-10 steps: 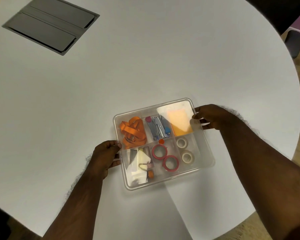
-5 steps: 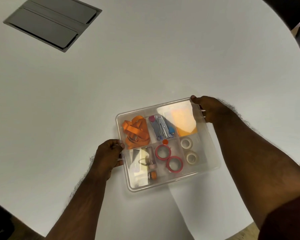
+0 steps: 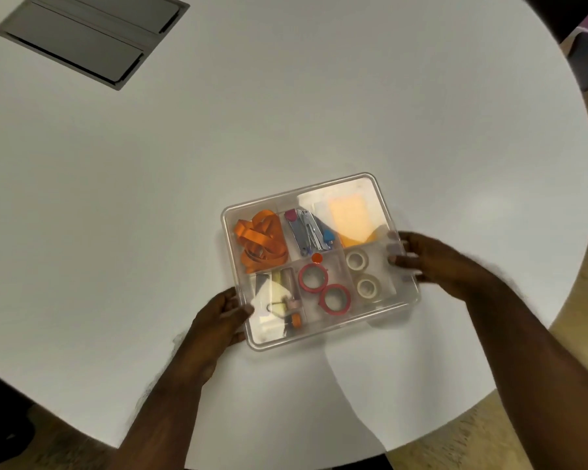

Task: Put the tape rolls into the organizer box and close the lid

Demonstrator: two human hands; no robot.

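A clear plastic organizer box (image 3: 375,184) lies on the white table with its transparent lid on top. Through the lid I see two red tape rolls (image 3: 324,289) in the middle front compartment and two white tape rolls (image 3: 362,273) in the right front one. My left hand (image 3: 218,320) grips the box's front left edge. My right hand (image 3: 431,262) holds the right edge, with fingertips over the lid.
Other compartments hold an orange strap (image 3: 260,242), metal clippers (image 3: 308,232), orange notes (image 3: 350,218) and small clips. A grey hatch (image 3: 89,35) is set into the table at the far left. The round table's edge (image 3: 584,232) curves close on the right.
My right hand has slid from the box's far right corner down along the right edge toward me. The left hand stays on the front left edge.
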